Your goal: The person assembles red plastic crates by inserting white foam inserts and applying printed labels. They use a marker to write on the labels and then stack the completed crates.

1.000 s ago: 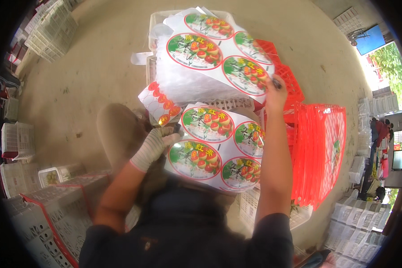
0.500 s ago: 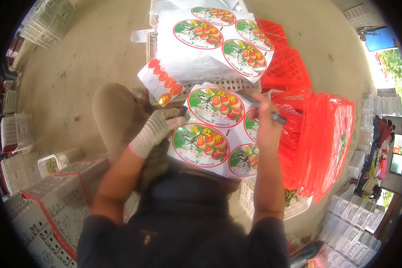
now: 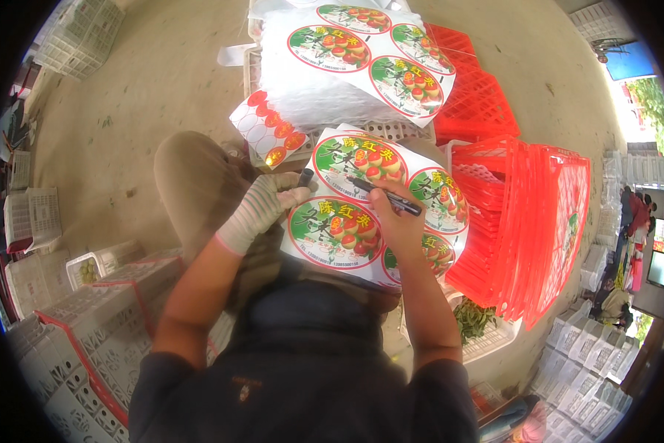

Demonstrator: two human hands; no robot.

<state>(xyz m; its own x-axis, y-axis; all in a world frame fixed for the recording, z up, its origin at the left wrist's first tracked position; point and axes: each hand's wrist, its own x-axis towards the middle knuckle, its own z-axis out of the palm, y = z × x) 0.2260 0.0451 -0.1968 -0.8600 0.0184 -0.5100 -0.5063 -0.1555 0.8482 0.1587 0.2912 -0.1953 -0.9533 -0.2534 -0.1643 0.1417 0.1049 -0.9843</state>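
Marker pen is now lying pinched in right hand fingers, tip over the label sheet; 1 s ago it was raised. Gloved left hand is clamping the sheet edge w/ cap, so writing's starting.

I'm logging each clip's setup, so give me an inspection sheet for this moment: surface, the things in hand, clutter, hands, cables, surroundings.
Surface: bare earth ground; work rests on the person's lap.
Things in hand: white sheet with round fruit labels; black marker with its tip on the sheet.
Clutter: second labelled sheet stack on a white crate; small sticker sheet; stack of red crates.
Hands: left hand, gloved, holds the sheet's edge and a dark cap; right hand, bare, grips the marker.
Cables: nothing seen.
Surroundings: white crates around the edges; other people at far right, blurred.
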